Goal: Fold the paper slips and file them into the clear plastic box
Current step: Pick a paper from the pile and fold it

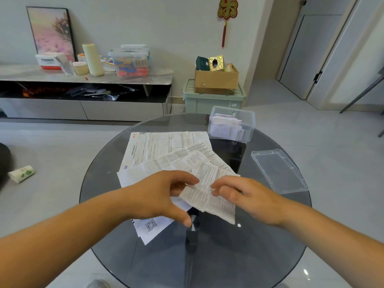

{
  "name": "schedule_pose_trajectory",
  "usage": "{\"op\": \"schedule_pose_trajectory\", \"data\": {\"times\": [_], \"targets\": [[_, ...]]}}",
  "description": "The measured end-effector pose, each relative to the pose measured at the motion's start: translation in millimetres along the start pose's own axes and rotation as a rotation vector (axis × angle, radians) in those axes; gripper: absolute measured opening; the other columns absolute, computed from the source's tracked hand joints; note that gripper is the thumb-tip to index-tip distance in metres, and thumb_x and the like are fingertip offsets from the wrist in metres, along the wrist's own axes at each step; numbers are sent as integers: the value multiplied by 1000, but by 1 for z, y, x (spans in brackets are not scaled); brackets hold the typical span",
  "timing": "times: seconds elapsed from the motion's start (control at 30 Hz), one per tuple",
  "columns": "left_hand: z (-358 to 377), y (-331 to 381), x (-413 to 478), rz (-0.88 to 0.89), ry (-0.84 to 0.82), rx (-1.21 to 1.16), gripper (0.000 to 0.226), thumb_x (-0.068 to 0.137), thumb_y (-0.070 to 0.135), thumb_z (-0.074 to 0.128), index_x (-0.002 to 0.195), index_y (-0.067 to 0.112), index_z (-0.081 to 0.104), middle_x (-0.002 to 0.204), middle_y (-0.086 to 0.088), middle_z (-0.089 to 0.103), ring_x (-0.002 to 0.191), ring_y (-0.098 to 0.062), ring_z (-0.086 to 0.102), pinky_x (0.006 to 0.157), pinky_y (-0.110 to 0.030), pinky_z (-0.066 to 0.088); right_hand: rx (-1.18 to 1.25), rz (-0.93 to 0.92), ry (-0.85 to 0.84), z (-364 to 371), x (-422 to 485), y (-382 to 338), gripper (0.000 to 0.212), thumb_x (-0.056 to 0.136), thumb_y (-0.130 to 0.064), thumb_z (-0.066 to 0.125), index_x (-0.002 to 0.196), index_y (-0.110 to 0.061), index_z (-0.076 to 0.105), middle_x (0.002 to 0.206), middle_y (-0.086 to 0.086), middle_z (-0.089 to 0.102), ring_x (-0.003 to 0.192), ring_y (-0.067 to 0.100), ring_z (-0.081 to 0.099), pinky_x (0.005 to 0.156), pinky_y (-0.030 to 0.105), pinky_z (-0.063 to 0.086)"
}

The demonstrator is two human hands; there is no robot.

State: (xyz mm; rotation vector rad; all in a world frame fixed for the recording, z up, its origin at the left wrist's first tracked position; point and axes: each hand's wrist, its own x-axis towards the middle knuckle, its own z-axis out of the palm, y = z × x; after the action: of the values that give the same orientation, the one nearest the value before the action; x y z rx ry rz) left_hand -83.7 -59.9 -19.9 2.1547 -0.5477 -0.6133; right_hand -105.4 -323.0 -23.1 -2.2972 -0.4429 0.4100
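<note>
Head view: left hand (158,196) and right hand (245,196) are pinching 1 creased slip (207,197) near 6 o'clock, mid-fold. Clear plastic box (248,129) at 1 o'clock is holding several folded slips; unfolded pile (166,150) at 12 o'clock is remaining, likely partway

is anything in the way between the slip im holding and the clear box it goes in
Nothing visible blocks it. The left hand and right hand hold the paper slip over the table; the clear plastic box stands far right, open-topped, its lid lying apart on the right. Only flat sheets lie between.
</note>
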Motion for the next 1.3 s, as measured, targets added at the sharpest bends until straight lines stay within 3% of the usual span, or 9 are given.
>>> {"op": "schedule_pose_trajectory", "data": {"times": [0.1,0.2,0.37,0.5,0.67,0.77,0.83,1.0,1.3], "targets": [[8,8,5,137,192,208,46,75,39,86,115,44,62,109,29,60,104,3,56,88,-15,52,-38,2,-93,3,-5,0,78,69,-86,42,134,-43,49,127,-28,57,114,-8,51,96,18,45],[7,10,14,173,312,235,13,86,48,73,93,37,74,92,23,68,92,0,60,76,-14,48,89,-27,-33,4,-3,1,76,72,-83,47,134,-40,50,124,-27,59,116,-2,55,99,23,47],[9,0,28,36,364,171,17,95,44,60,102,30,65,107,17,68,96,-2,64,84,-18,55,337,0,159,0,2,11,57,82,-74,57,120,-31,61,110,-20,70,106,2,65,91,28,55],[16,-8,34,-27,419,250,15,98,46,56,100,30,56,102,12,67,90,-7,63,81,-24,56,151,137,307,5,10,20,36,89,-43,70,119,-33,55,89,-21,73,81,-5,68,67,16,52],[27,-8,44,-55,444,341,47,86,56,68,118,33,41,97,16,63,84,-6,64,78,-24,58,-33,195,396,11,21,22,63,88,-40,74,138,-30,38,87,-22,58,73,-3,59,57,9,43],[35,-13,50,-71,503,454,69,81,62,69,132,32,32,97,10,60,86,-11,61,82,-30,58,-197,204,411,15,24,21,88,86,-45,74,153,-32,18,96,-16,55,96,10,58,75,20,49],[37,-18,53,-49,518,520,77,82,67,64,140,35,26,111,7,60,98,-14,58,91,-36,54,-310,186,430,17,25,26,81,87,-49,70,152,-37,23,113,-8,52,113,16,49,90,32,48],[35,-19,53,-42,409,756,52,95,68,38,144,50,40,122,6,46,114,-15,40,102,-34,35,-469,76,363,19,23,34,36,98,-47,55,133,-41,57,114,-12,35,111,12,34,97,30,41],[25,-17,53,-80,269,750,46,101,57,37,147,50,38,115,9,37,115,-15,36,105,-36,33,-410,144,242,5,22,37,43,98,-45,56,140,-35,53,121,-12,39,119,12,36,101,27,37]]}}
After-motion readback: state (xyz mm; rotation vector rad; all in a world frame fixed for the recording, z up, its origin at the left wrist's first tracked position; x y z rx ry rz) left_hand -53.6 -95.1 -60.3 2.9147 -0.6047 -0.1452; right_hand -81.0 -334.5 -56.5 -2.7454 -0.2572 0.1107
